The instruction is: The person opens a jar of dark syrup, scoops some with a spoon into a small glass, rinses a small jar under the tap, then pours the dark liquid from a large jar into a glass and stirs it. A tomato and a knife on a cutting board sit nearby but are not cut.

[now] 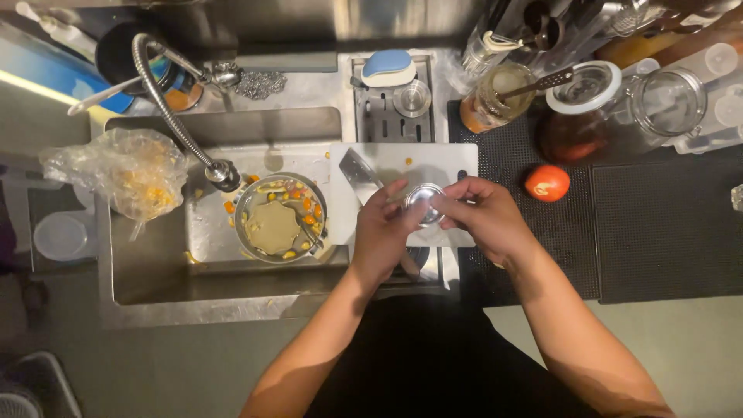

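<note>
Head view: nearest the cam are the two forearms, reaching up from the bottom edge to the middle of the frame. Left hand (385, 232) & right hand (486, 219) meet over a white cutting board (445, 160) that bridges the sink's right edge. Between them sits a small round metal lid (424, 203), shiny, held by fingertips on both sides: left fingers curl around its left rim, right fingers pinch the right rim from above. Both hands closed on it, none spread.

Handling, as a judgement: lid looks light, stiff, thin metal, prob. slick if wet; best gripped at the rim w/ fingertips opposite each other, as shown, not by the flat face.

A knife blade (358, 172) lies on the board just left of the hands. Left of that, in the sink (155, 263), a round metal bowl (280, 218) holds murky liquid & orange-yellow food scraps, w/ the flexible spray tap (224, 174) over its rim. Crumpled plastic bag (116, 170) hangs at the sink's left edge. Right side: tomato (547, 183) on a black mat (658, 232), well apart from the hands; open glass jars (588, 101) behind it on the desk.
</note>
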